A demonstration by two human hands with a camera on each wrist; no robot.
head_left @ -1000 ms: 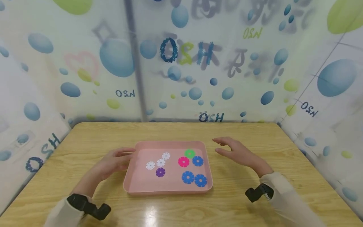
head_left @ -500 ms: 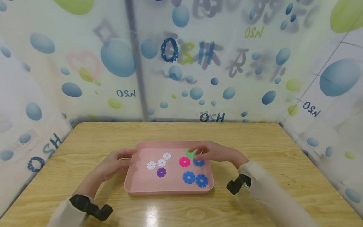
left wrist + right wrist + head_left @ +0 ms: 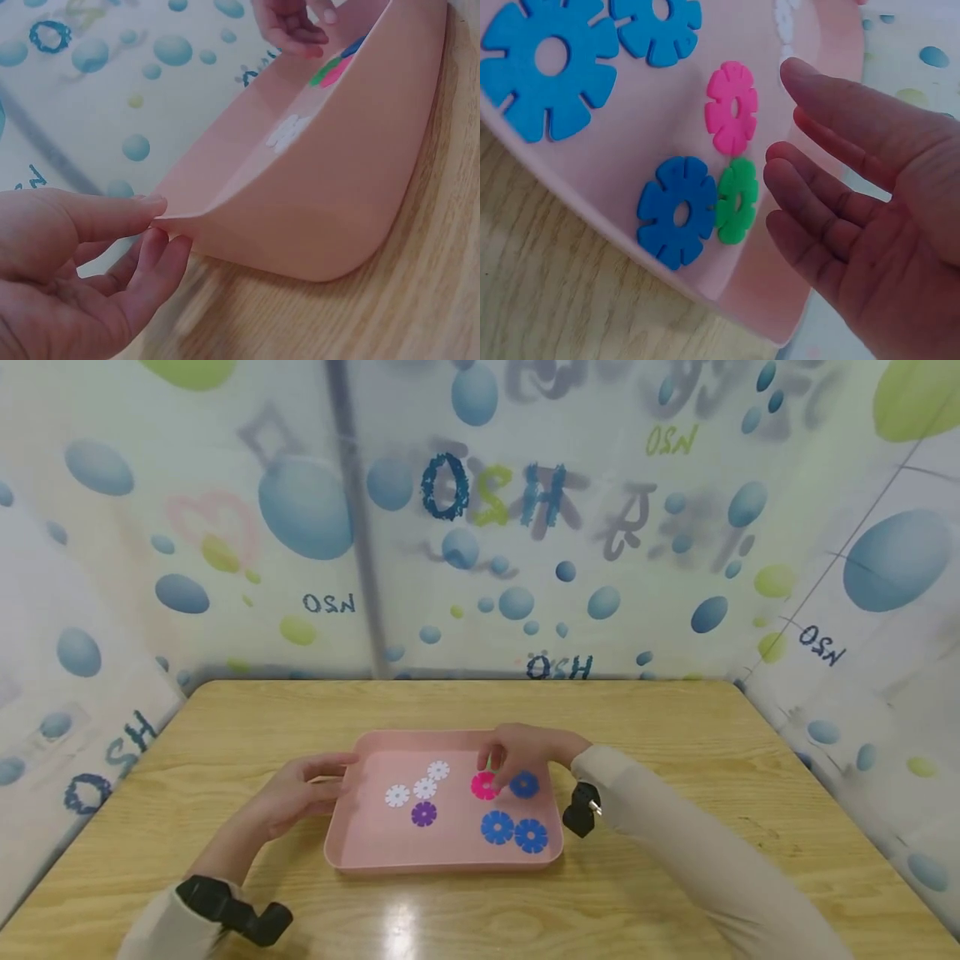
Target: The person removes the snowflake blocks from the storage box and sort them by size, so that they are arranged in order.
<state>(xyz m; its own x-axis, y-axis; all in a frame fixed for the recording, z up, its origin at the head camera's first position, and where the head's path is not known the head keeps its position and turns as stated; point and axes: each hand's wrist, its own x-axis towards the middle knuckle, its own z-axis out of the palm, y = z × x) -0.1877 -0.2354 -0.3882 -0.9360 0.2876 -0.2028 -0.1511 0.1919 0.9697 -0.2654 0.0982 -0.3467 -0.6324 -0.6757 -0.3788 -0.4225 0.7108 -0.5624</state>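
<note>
My left hand (image 3: 82,262) pinches the rim of the pink tray (image 3: 322,202) at its far left corner, thumb on top and fingers beneath. Over the right part of the tray hovers my right hand (image 3: 885,187), its fingers loosely bent and holding nothing. Closest to its fingertips lie a green snowflake disc (image 3: 737,201) and a pink snowflake disc (image 3: 732,109). A blue snowflake disc (image 3: 677,213) touches the green one. In the head view the right hand (image 3: 521,750) covers much of the green disc.
Two more blue discs (image 3: 497,827) lie near the tray's front right corner. On its left side are several white discs (image 3: 424,788) and a purple disc (image 3: 423,814). The tray stands on a wooden table (image 3: 247,710), with a patterned curtain (image 3: 480,568) behind.
My right hand has moved left from beside the tray to above the green and pink discs. The left hand stays at the tray's rim, and the discs lie where they were.
</note>
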